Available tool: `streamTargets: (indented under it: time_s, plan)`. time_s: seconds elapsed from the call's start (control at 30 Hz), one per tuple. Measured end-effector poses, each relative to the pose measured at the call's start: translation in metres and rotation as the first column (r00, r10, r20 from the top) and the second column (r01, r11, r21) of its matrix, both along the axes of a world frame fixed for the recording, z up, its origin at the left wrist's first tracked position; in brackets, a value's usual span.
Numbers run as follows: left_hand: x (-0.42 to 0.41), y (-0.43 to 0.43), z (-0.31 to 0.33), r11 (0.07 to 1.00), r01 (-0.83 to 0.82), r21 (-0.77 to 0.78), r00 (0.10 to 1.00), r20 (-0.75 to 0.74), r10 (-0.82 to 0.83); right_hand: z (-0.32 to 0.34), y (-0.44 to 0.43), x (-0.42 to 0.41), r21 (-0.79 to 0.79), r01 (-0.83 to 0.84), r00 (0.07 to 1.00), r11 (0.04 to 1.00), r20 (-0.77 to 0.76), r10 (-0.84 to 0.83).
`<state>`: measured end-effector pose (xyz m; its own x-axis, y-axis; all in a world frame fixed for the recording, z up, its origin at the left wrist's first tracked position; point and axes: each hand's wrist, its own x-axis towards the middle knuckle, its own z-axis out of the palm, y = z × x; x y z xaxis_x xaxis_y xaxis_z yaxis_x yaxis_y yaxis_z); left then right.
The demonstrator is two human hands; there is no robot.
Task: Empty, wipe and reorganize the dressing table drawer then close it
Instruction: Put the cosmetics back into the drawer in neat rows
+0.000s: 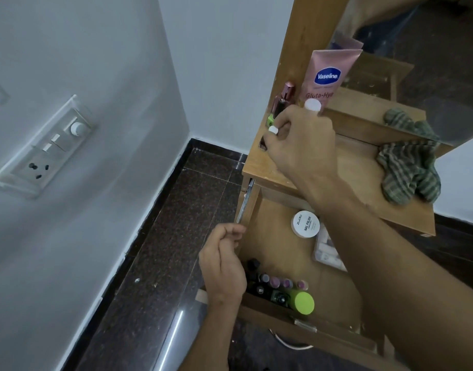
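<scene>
Two hands work: the right hand (299, 145) pinches a small white-capped item (273, 130) over the tabletop's (350, 167) far left. The left hand (222, 266) curls beside the open drawer's (278, 253) left wall, and I cannot tell whether it holds anything. Small bottles (281, 283) lie in the drawer's near end.

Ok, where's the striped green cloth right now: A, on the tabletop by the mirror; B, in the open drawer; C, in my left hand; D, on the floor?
A: the striped green cloth lies bunched on the tabletop below the mirror, outside the drawer.
</scene>
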<state>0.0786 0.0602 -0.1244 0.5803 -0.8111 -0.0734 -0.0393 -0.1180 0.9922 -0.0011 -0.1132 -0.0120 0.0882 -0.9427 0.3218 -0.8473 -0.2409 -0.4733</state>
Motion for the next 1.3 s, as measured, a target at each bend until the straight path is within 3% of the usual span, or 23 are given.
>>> streamTargets:
  time_s: [0.23,0.47,0.8,1.3]
  plan:
    - [0.002,-0.005,-0.001,0.996,-0.041,0.08,0.993,-0.112,0.05,-0.022,0.076,-0.034,0.264,-0.159,0.981,0.951,0.151,0.122]
    - [0.001,-0.003,0.0,0.998,-0.041,0.053,0.999,-0.007,0.041,-0.076,0.111,-0.045,0.455,-0.191,0.98,0.87,0.034,0.197]
    - [0.001,-0.001,0.0,0.999,-0.022,0.025,0.998,0.067,0.02,-0.106,0.119,-0.038,0.551,-0.289,0.93,0.783,-0.031,0.366]
    - [0.0,0.001,0.001,1.0,-0.002,0.009,0.994,0.11,0.001,-0.108,0.12,-0.037,0.575,-0.361,0.916,0.735,0.069,0.396]
